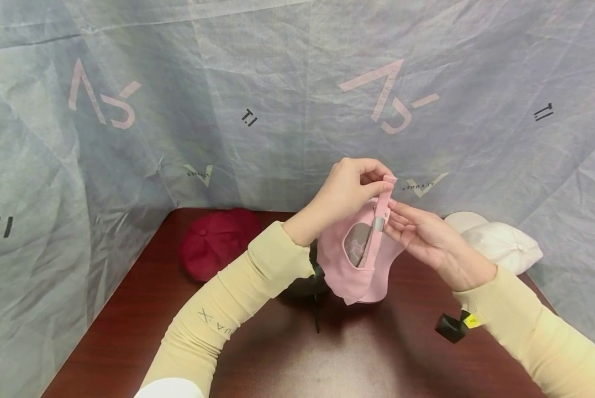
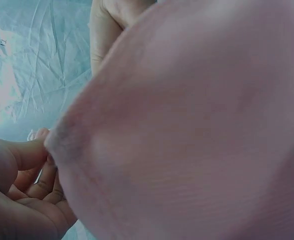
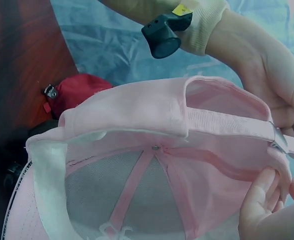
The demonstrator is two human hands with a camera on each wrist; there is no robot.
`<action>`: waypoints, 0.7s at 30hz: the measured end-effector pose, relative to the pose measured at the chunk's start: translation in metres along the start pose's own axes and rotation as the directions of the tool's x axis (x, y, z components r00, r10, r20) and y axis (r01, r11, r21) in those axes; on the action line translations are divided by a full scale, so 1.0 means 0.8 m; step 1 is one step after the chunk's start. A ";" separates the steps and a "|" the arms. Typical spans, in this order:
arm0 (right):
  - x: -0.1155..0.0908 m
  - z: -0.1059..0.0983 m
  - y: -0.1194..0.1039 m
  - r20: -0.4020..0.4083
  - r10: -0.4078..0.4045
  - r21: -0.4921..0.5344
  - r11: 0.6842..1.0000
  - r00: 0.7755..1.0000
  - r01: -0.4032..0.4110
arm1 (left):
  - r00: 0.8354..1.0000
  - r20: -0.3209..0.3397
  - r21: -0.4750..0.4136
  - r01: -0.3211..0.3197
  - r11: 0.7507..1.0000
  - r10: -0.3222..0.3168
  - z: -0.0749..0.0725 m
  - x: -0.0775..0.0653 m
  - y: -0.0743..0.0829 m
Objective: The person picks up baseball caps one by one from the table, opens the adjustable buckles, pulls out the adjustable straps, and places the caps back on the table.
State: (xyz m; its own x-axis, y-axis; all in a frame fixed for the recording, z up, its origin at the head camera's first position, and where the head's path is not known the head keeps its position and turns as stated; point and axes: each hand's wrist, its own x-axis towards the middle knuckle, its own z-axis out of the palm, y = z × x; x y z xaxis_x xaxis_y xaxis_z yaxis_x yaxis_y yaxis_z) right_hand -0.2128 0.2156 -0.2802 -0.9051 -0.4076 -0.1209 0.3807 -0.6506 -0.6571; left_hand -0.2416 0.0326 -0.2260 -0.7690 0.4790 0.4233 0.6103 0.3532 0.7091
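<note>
A pink cap (image 1: 347, 276) is held up over the table with its back opening and strap facing the head camera. My left hand (image 1: 354, 185) pinches the upper end of the pink strap (image 1: 373, 249) between thumb and fingers. A metal buckle (image 1: 378, 224) sits on the strap below that pinch. My right hand (image 3: 269, 207) grips the cap's edge beside the buckle, thumb on the inner side in the right wrist view. There the cap's lining (image 3: 97, 190) shows its grey panels. Pink fabric (image 2: 187, 130) fills most of the left wrist view.
A dark red cap (image 1: 212, 243) lies at the table's back left. At the back right is a white cap (image 1: 506, 246), with a pale brim (image 1: 463, 221) behind it. A black item (image 1: 302, 287) is partly hidden behind the left forearm. Grey printed cloth (image 1: 297, 83) surrounds the table.
</note>
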 end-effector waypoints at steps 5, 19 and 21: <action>-0.001 0.000 0.002 0.002 0.025 0.043 0.999 1.000 -0.025 | 1.000 -0.007 -0.009 -0.005 1.000 0.005 -0.001 -0.001 0.002; 0.000 -0.005 0.011 0.070 0.038 0.022 0.999 0.997 -0.039 | 0.998 -0.021 -0.062 -0.060 0.996 0.058 0.001 -0.001 0.000; 0.000 -0.005 0.011 0.061 0.040 0.024 0.999 0.997 -0.042 | 0.998 -0.015 -0.081 -0.067 0.994 0.066 0.001 -0.002 0.000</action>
State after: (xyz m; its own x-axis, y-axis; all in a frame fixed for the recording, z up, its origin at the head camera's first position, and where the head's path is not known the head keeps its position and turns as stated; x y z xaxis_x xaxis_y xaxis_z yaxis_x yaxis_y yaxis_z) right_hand -0.2103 0.2119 -0.2890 -0.8758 -0.4717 -0.1019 0.4228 -0.6481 -0.6334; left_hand -0.2403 0.0327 -0.2272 -0.7299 0.4889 0.4777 0.6431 0.2542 0.7224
